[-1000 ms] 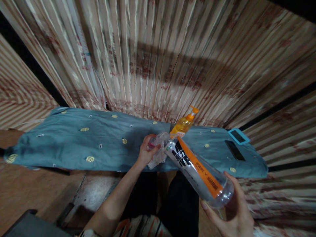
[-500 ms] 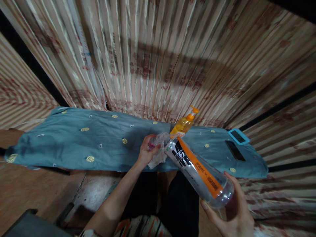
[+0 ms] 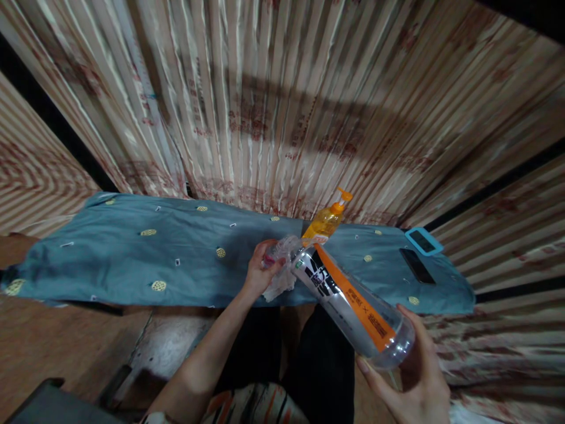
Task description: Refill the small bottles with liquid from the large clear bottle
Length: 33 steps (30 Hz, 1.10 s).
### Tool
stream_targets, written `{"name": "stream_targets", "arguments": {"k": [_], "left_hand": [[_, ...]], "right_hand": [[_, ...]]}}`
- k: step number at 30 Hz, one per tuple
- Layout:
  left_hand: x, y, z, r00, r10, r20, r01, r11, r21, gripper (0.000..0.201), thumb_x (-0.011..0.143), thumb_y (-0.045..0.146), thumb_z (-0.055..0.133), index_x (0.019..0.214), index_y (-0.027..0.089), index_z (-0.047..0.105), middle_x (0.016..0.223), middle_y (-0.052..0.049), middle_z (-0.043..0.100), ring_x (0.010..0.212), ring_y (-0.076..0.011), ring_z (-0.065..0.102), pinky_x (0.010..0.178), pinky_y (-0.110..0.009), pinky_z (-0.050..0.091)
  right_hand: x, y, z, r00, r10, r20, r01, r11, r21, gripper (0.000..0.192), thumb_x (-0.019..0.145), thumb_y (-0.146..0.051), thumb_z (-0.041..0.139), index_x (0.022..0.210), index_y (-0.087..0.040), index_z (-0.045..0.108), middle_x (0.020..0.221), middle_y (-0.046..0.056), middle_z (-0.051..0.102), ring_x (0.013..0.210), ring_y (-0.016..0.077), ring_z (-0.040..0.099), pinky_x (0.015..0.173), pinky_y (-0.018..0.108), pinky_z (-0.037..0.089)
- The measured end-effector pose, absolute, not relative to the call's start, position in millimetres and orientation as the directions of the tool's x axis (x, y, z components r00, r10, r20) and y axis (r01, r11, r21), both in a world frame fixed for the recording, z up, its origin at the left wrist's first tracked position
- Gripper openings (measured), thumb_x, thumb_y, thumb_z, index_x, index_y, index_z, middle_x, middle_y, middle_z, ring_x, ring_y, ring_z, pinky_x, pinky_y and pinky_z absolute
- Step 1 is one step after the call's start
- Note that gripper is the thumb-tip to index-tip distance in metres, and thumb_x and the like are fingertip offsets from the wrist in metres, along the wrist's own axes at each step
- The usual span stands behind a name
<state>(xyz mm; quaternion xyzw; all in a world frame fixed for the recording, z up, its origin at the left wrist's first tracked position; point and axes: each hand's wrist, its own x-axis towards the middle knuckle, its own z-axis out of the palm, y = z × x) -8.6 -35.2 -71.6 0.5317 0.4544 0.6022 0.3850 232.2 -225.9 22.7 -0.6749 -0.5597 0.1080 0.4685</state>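
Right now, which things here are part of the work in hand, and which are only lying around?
In use:
left hand
crumpled wipe
plastic bottle
right hand

Lying about:
orange pump bottle
black phone
blue-cased phone
blue cloth

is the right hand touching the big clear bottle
Touching. The head view shows the right hand cupped around the base of the clear bottle, fingers wrapped on its lower end with no gap.
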Motion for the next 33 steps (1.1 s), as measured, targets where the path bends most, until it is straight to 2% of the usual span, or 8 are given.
{"name": "stream_targets", "arguments": {"k": [4,13,20,28,33], "left_hand": [[-8.7,-35.8,-70.7,-0.136,0.949,0.283,0.031,-0.281,0.959,0.042,0.075,0.037,0.080,0.113,0.025,0.069,0.122,-0.007,0.070,0.119,-0.0262,0.065,0.105,-0.041,0.053],[-7.6,-35.7,-72.1,-0.146,0.950,0.278,0.000,-0.281,0.960,0.044,0.073,0.039,0.081,0.113,0.024,0.069,0.122,-0.007,0.070,0.119,-0.0256,0.064,0.107,-0.040,0.051],[-6.3,-35.3,-72.5,-0.164,0.945,0.282,0.000,-0.286,0.958,0.041,0.073,0.036,0.080,0.112,0.024,0.070,0.122,-0.007,0.070,0.118,-0.0251,0.065,0.105,-0.039,0.053],[-6.8,-33.9,-76.1,-0.158,0.943,0.292,-0.012,-0.298,0.955,0.042,0.073,0.038,0.079,0.112,0.024,0.070,0.118,-0.006,0.070,0.116,-0.0250,0.065,0.107,-0.042,0.052],[-6.8,-34.5,-73.4,-0.157,0.945,0.285,-0.013,-0.291,0.957,0.044,0.072,0.039,0.081,0.112,0.023,0.070,0.119,-0.008,0.070,0.117,-0.0260,0.065,0.107,-0.042,0.052]], "right_hand": [[230.7,-226.2,24.6,0.369,0.855,0.365,0.655,0.040,-0.755,0.091,0.073,-0.054,0.083,0.151,-0.023,0.047,0.155,0.015,0.051,0.134,0.0392,0.058,0.084,0.041,0.062],[224.5,-227.2,29.1,0.382,0.853,0.356,0.641,0.033,-0.767,0.089,0.075,-0.055,0.081,0.151,-0.022,0.047,0.158,0.015,0.047,0.142,0.0383,0.050,0.095,0.043,0.059],[222.3,-227.8,30.3,0.384,0.854,0.351,0.628,0.037,-0.777,0.091,0.074,-0.054,0.082,0.152,-0.022,0.046,0.159,0.016,0.047,0.146,0.0404,0.047,0.107,0.050,0.053],[239.4,-229.0,17.7,0.302,0.876,0.376,0.670,0.085,-0.738,0.095,0.072,-0.047,0.087,0.153,-0.023,0.044,0.160,0.016,0.046,0.141,0.0379,0.053,0.095,0.042,0.061],[227.2,-228.7,26.6,0.376,0.855,0.358,0.646,0.034,-0.762,0.092,0.074,-0.054,0.082,0.152,-0.022,0.045,0.158,0.016,0.048,0.141,0.0399,0.052,0.095,0.044,0.059]]}}
